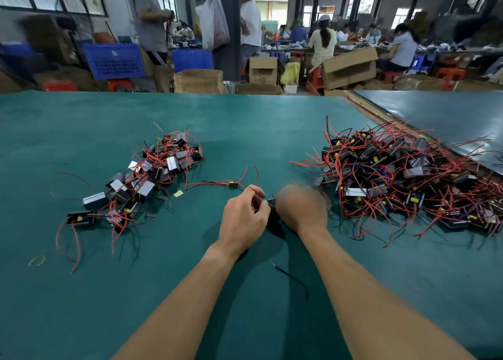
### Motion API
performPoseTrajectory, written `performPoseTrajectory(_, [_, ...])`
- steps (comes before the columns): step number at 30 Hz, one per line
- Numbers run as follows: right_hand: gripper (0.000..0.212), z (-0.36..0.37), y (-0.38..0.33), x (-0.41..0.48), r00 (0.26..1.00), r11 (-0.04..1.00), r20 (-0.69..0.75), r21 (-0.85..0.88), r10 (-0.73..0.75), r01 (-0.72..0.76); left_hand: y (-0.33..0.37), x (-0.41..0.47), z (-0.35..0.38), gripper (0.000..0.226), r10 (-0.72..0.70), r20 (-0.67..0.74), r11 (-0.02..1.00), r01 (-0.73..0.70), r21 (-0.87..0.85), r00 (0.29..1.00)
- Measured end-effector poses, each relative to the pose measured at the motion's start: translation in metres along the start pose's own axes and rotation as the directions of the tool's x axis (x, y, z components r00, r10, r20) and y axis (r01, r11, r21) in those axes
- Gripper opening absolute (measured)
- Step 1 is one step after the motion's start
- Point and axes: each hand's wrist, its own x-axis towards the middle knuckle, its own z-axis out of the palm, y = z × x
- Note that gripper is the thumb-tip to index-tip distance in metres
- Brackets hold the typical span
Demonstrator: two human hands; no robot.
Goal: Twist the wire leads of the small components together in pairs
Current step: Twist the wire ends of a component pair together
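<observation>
Left hand (242, 218), fingers (258, 195) curled, close beside blurred right hand (302, 210)

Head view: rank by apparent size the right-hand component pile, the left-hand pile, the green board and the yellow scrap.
Largest: right-hand pile
Then: left-hand pile
Smallest: green board and yellow scrap, too alike to rank.

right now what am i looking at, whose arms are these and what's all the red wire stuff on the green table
It is one picture, from a camera worn on a person's head, looking down at their own bare arms; there is no machine. The left hand pinches a red lead. The right hand is blurred, over a dark component between the hands; its grip is unclear. On the table lie a small pile of wired components at left, a big pile at right, and a green board with leads near the left hand.
</observation>
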Motion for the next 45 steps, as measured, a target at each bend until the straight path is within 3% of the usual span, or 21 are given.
performPoseTrajectory(10, [0.032, 0.007, 0.004, -0.002, 1.000, 1.000, 0.014, 0.008, -0.028, 0.027, -0.003, 0.004, 0.001, 0.014, -0.084, 0.052, 0.995, 0.087, -0.055, 0.995])
performPoseTrajectory(21, [0.024, 0.007, 0.004, -0.008, 0.993, 0.993, 0.021, -0.009, -0.118, 0.118, -0.002, 0.003, -0.001, 0.020, -0.067, 0.088, 0.995, 0.073, -0.061, 0.994])
performPoseTrajectory(30, [0.033, 0.008, 0.019, -0.002, 0.995, 0.969, 0.084, 0.245, -0.049, 0.027, 0.000, 0.007, -0.009, 0.049, -0.093, 0.193, 0.988, 0.114, -0.102, 0.977])
performPoseTrajectory(36, [0.038, 0.004, 0.022, 0.001, 0.999, 0.909, 0.031, 0.416, -0.011, -0.002, 0.001, 0.011, -0.010, 0.033, -0.078, 0.129, 0.986, 0.096, -0.140, 0.989])
performPoseTrajectory(39, [0.033, 0.002, 0.022, 0.001, 1.000, 0.860, 0.011, 0.510, 0.025, -0.027, 0.003, 0.012, -0.012, 0.040, -0.050, 0.112, 0.981, 0.070, -0.181, 0.992])
performPoseTrajectory(43, [0.006, -0.009, 0.015, -0.010, 0.993, 0.741, 0.023, 0.667, -0.118, 0.072, 0.001, 0.015, -0.014, 0.064, -0.091, 0.116, 0.956, 0.120, -0.268, 0.989])
performPoseTrajectory(45, [0.008, -0.017, 0.007, -0.009, 0.973, 0.727, 0.085, 0.679, -0.215, 0.101, -0.001, 0.016, -0.014, 0.068, -0.123, 0.103, 0.946, 0.148, -0.289, 0.987])
